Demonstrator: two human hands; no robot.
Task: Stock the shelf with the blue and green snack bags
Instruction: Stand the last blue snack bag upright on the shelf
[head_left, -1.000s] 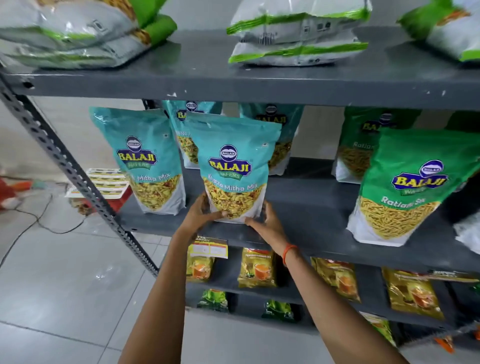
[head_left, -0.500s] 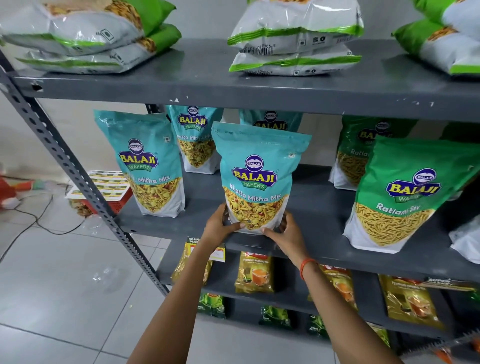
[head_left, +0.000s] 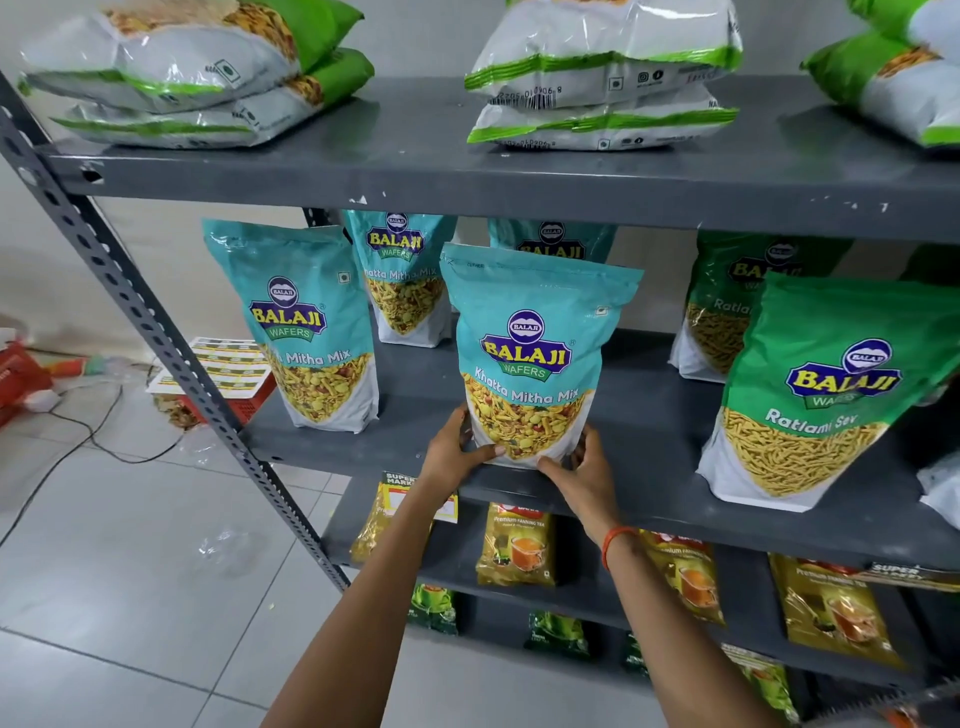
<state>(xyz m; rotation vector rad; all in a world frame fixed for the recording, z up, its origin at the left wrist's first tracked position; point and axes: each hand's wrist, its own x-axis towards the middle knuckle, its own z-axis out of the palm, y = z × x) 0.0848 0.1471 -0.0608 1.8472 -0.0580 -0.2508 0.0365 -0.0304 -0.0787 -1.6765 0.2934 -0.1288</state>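
Grey metal shelf (head_left: 649, 467), middle tier: both hands, left hand (head_left: 457, 453) and right hand (head_left: 582, 475), clamp the base of a teal foil Khatta Mitha snack bag (head_left: 530, 353). It's slid rightward since a second ago, toward the green Ratlami Sev bag (head_left: 831, 389), nearly placed.

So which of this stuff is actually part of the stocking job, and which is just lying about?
Part of the job:
- blue bag held at its base by left hand and right hand
- blue bag on the left
- green bag
- middle shelf

Just lying about:
- tea packets on the shelf below
- cable on the floor
- red crate
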